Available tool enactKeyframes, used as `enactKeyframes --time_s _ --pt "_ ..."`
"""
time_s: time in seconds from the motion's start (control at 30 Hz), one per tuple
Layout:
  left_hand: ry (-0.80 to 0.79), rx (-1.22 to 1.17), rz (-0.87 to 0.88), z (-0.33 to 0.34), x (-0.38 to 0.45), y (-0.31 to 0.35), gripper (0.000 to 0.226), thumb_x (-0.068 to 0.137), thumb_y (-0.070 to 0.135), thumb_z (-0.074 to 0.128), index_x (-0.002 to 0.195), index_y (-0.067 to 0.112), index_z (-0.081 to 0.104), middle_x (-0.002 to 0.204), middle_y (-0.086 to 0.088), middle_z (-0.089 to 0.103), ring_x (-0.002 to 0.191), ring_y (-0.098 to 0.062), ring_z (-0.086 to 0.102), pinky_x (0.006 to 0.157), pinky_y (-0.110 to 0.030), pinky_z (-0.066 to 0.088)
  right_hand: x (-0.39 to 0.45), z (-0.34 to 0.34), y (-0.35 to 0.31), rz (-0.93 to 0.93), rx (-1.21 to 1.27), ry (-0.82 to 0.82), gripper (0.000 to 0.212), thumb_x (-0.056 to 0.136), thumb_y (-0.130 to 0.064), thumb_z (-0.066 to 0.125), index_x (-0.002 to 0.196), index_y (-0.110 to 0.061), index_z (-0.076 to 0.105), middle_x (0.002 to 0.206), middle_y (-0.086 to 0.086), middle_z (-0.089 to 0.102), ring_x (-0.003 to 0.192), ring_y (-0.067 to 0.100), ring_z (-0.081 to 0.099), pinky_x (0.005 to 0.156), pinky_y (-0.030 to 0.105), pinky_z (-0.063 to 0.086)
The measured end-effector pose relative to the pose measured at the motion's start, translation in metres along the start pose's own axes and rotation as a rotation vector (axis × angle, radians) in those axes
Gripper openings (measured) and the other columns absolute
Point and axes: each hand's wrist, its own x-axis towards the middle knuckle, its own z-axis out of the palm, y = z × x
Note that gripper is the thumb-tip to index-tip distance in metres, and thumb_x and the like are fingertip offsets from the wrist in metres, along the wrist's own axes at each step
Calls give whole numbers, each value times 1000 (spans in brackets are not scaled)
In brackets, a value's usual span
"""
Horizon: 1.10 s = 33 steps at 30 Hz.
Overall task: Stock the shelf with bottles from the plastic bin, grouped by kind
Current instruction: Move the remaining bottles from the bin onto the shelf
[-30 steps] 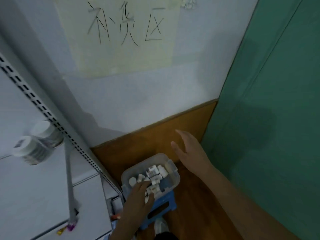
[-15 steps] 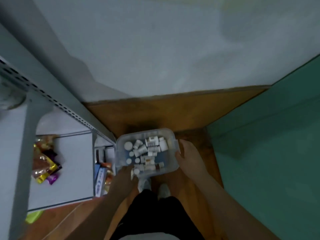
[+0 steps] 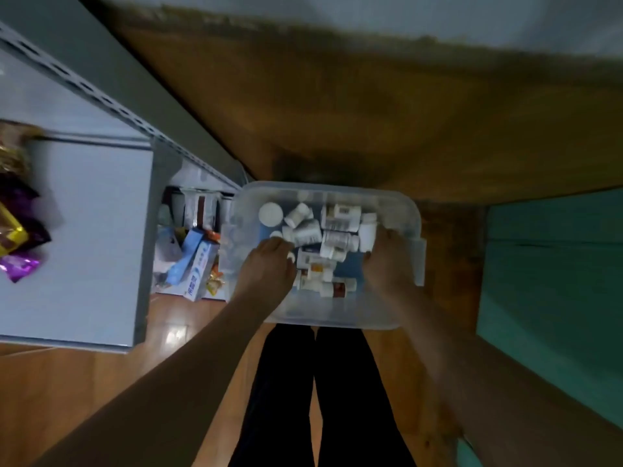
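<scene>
A translucent plastic bin point(image 3: 337, 192) sits on the floor in front of my legs. Several white bottles point(image 3: 337, 227) lie jumbled inside it, some with orange or brown labels. My left hand point(image 3: 266, 269) reaches into the bin's left half with its fingers curled over a small white bottle point(image 3: 290, 256), which is mostly hidden. In the bin's right half my right hand point(image 3: 387, 264) curls its fingers and thumb round a plain white bottle point(image 3: 367, 232). The grey metal shelf point(image 3: 84, 230) stands to the left. The picture is blurred.
Shiny purple and gold snack packs point(image 3: 13, 237) lie at the shelf's far left. Lower down, toothpaste boxes point(image 3: 195, 264) and other packets fill the bottom shelf. A green panel point(image 3: 556, 281) bounds the right side, and a brown wooden skirting point(image 3: 371, 112) runs behind the bin.
The view has tipped down from the wall onto the bin. My right hand moved from the bin's right rim into the bin onto a white bottle. My left hand moved further in.
</scene>
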Motion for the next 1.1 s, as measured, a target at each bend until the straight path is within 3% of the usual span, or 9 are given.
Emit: enactKeyframes --time_s 0.13,0.2,0.33,0.47,0.6,0.73,0.8,0.97,1.1 --pt "-1 31 -60 46 43 -12 50 87 8 59 136 7 50 136 -14 52 122 -33 51 97 -44 48 52 36 -2 83 -125 -46 69 94 -15 59 151 -1 23 147 20 41 132 34 43 106 41 38" --pt "13 116 -102 70 55 -22 57 85 10 61 139 10 44 140 -12 50 127 -30 48 101 -42 42 68 55 3 106 -184 -84 81 93 -22 61 152 5 12 150 23 34 135 36 38 109 41 33" --pt "81 183 -189 92 69 -38 41 84 23 66 122 15 53 119 -7 62 104 -27 58 84 -37 34 82 84 17 101 -212 -86 93 81 -26 71 148 6 15 139 25 38 124 35 42 101 39 39" --pt "105 156 -144 93 70 -47 39 86 35 67 120 19 55 116 -4 63 101 -25 59 83 -34 32 84 89 26 47 -194 -61 74 85 -18 65 144 2 25 134 24 43 117 36 48 97 40 45" --pt "137 137 -124 76 61 -44 44 82 38 71 119 18 58 112 -5 64 102 -25 60 87 -35 37 68 78 20 78 -158 -62 85 93 -26 61 151 7 7 135 23 51 116 33 56 95 38 49" --pt "111 19 -176 54 38 -26 55 76 37 78 122 15 57 114 -7 59 103 -27 59 89 -38 46 28 54 7 150 26 12 68 91 -27 68 142 -1 32 131 16 55 116 28 58 87 29 45" --pt "119 -109 -209 38 23 -12 58 73 34 81 121 14 57 113 -8 56 101 -29 59 85 -38 49 10 42 4 119 154 -9 64 91 -28 68 140 -3 35 129 16 56 112 28 59 84 29 47" --pt "162 -302 -296 -11 -26 24 59 73 28 82 123 11 57 114 -9 50 99 -31 58 82 -38 49 -45 -11 -12 0 387 47 58 96 -39 58 144 -15 36 127 8 60 111 25 61 91 39 54" --pt "279 -422 -298 -60 -72 54 56 71 22 84 120 8 61 114 -11 55 102 -28 57 79 -27 40 -91 -80 -38 -108 508 -5 42 98 -45 51 129 -17 47 108 2 62 87 12 61 64 18 44"
